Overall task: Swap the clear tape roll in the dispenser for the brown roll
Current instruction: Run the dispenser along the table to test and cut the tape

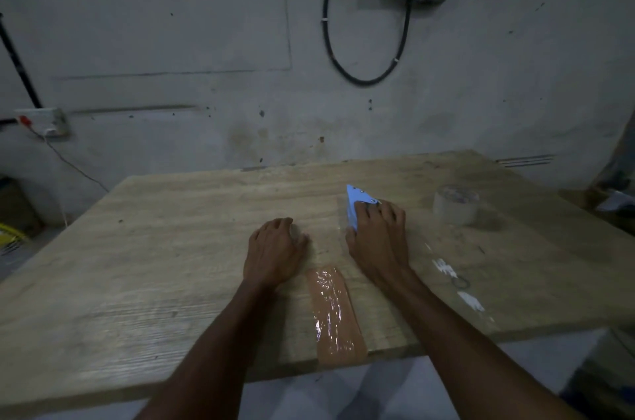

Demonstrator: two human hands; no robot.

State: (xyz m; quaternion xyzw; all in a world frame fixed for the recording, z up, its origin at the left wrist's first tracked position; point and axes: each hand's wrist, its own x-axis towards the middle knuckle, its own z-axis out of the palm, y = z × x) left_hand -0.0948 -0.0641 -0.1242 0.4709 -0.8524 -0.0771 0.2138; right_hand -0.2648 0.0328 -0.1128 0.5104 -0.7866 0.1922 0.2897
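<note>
Forearms come in from the bottom edge over the near rim of the wooden table [137, 265].

The left hand [275, 247] sits knuckles-up on the wood. Its fingers are curled under, and I cannot tell whether they hold anything. It looks placed to brace, or to press down whatever tape runs between the hands.

Just right of that wrist, a strip of brown tape [335, 316] is stuck flat to the table. It runs from between the two hands back to the near edge, wrinkled and glossy. My reading is that it is a test pull.

Right of the strip, the right hand [378, 234] covers the blue tape dispenser [357, 205]. Its fingers wrap over the dispenser's top, and only the pointed blue front shows beyond the knuckles. That grip suits dragging the dispenser along the wood.

The brown roll is not visible. The hand hides the dispenser's body, so I judge from the strip that the roll is probably loaded there.

Further right, well apart from the hand, the clear tape roll [455, 205] stands on the table. It is out of the dispenser and set aside out of the way. Nearer the camera on that side are some white smears [470, 302] on the wood.
</note>
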